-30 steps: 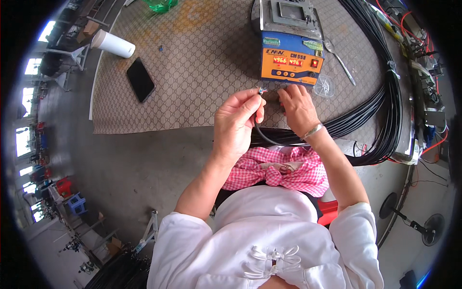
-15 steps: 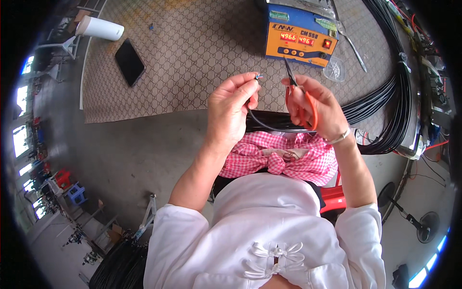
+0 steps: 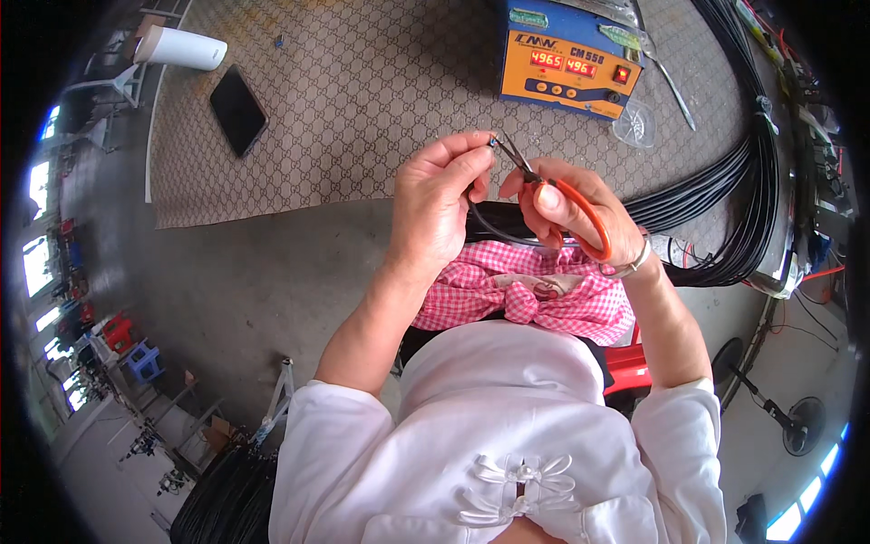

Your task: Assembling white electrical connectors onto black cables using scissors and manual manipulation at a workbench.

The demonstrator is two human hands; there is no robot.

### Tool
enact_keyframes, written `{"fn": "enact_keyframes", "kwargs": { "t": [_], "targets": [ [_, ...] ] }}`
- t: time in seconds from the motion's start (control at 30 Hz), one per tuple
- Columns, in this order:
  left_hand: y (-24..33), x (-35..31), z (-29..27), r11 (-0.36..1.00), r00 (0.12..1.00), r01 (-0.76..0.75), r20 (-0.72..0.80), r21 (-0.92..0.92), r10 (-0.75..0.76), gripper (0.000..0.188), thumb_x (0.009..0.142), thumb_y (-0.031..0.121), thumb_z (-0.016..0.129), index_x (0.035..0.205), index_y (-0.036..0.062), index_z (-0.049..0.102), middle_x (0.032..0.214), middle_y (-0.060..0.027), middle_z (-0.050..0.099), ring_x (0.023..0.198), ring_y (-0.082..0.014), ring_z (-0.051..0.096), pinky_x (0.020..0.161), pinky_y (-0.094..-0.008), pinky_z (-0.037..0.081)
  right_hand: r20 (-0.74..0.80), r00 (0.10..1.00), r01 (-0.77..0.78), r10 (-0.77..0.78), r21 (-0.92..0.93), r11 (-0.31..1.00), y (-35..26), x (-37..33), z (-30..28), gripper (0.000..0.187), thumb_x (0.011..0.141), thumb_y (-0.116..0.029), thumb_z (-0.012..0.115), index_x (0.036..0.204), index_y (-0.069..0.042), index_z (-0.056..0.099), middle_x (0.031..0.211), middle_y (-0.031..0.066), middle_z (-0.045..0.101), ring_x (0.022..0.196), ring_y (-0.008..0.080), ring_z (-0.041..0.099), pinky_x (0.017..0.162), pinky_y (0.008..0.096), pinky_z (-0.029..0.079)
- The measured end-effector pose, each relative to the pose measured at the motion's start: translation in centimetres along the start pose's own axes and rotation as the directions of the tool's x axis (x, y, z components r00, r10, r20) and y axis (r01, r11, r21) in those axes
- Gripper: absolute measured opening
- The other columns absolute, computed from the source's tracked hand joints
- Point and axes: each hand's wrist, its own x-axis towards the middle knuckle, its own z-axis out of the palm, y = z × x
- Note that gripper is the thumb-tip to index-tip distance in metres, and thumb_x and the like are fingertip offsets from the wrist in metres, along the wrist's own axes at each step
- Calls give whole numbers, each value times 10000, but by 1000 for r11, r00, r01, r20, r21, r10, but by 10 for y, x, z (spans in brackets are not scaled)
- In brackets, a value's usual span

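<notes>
My left hand (image 3: 441,190) pinches the end of a black cable (image 3: 494,224) between thumb and forefinger. Small coloured wire ends poke out at the fingertips, too tiny to count. In my right hand (image 3: 584,204) is a pair of scissors (image 3: 595,222) with orange handles. Its dark blades stand slightly apart, tips at the wire ends by my left thumb. From under the left hand the cable curves down and right, behind the right hand.
A blue and orange control box (image 3: 571,68) with a lit display stands ahead, a clear plastic dish (image 3: 634,124) by its corner. Coiled black cables (image 3: 761,181) lie right. A phone (image 3: 239,111) and white cup (image 3: 181,48) rest on the patterned tablecloth (image 3: 362,91) at left.
The scissors have swung left and down, bringing their blades to the wire ends. My right hand has turned with them; the left hand has hardly moved.
</notes>
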Motion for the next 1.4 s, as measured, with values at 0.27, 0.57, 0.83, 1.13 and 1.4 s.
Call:
{"fn": "enact_keyframes", "kwargs": {
  "t": [0.27, 0.57, 0.83, 1.13, 1.4],
  "targets": [
    [-1, 0, 0, 1000, 1000, 13, -13, 6, -13, 201, 816, 45, 556, 1001, -34, 565, 767, -60, 574, 641, -85, 501, 556, -206, 391, -18, 999, -44, 44, -8, 999, 2, 1, -2, 465, 798, -491, 564, 809, -26, 549, 532, -18, 430, 464, 57, 405, 421, 207, 319],
    [-37, -3, -13, 888, 976, -21, -185, 460, 118, 98, 824, 33, 551, 891, -39, 556, 749, -53, 583, 574, -73, 515, 501, -186, 401, -94, 975, -199, 200, 16, 980, 25, 2, -2, 468, 801, -499, 553, 704, -48, 476, 517, -1, 441, 407, 72, 419, 377, 209, 337],
    [-58, -3, -29, 441, 937, -169, 5, 882, 350, 51, 792, 45, 581, 802, -5, 573, 642, -52, 596, 509, -85, 555, 461, -218, 437, -35, 954, -292, 299, 130, 948, 40, 2, 3, 450, 825, -486, 525, 791, -38, 485, 523, 8, 457, 403, 83, 435, 366, 210, 344],
    [-58, -2, -29, 336, 921, -201, 61, 920, 384, 53, 770, 30, 604, 773, -2, 561, 623, -71, 594, 495, -114, 566, 465, -255, 449, -31, 947, -305, 318, 214, 928, 53, 4, 5, 445, 830, -467, 527, 843, -23, 503, 518, 20, 459, 398, 91, 429, 355, 216, 330],
    [-56, -1, -28, 295, 912, -239, 110, 925, 395, 59, 768, 25, 600, 754, -1, 549, 620, -80, 591, 491, -137, 569, 459, -264, 446, -43, 946, -301, 320, 245, 922, 56, 6, 5, 473, 822, -475, 534, 865, -4, 513, 521, 20, 454, 399, 95, 423, 358, 216, 326]
  ]
}}
